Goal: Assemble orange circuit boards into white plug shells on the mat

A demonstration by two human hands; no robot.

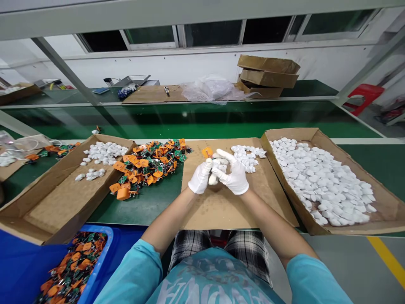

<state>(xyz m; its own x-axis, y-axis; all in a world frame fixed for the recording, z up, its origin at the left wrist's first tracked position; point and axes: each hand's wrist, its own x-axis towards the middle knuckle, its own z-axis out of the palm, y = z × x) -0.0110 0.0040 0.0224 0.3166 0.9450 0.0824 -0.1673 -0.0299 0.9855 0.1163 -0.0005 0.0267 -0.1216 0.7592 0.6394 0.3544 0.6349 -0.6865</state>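
My left hand (pixel 200 178) and my right hand (pixel 236 174), both in white gloves, meet over a flat cardboard sheet (pixel 218 211). An orange part (pixel 207 152) sticks up from the closed fingers of my left hand. My right hand's fingers are curled in against the left ones; what lies between them is hard to make out, white against white gloves. Just right of my hands sits a small pile of white plastic pieces (pixel 248 158). To the left lies a heap of orange parts with green circuit boards (pixel 152 162).
On the right, a cardboard tray (pixel 289 200) holds many white pieces. Another cardboard tray (pixel 68 192), at left, has fewer. Below it stands a blue bin (pixel 109 245) of orange and green parts. Stacked boxes (pixel 268 74) and plastic film (pixel 211 88) lie on the rear shelf.
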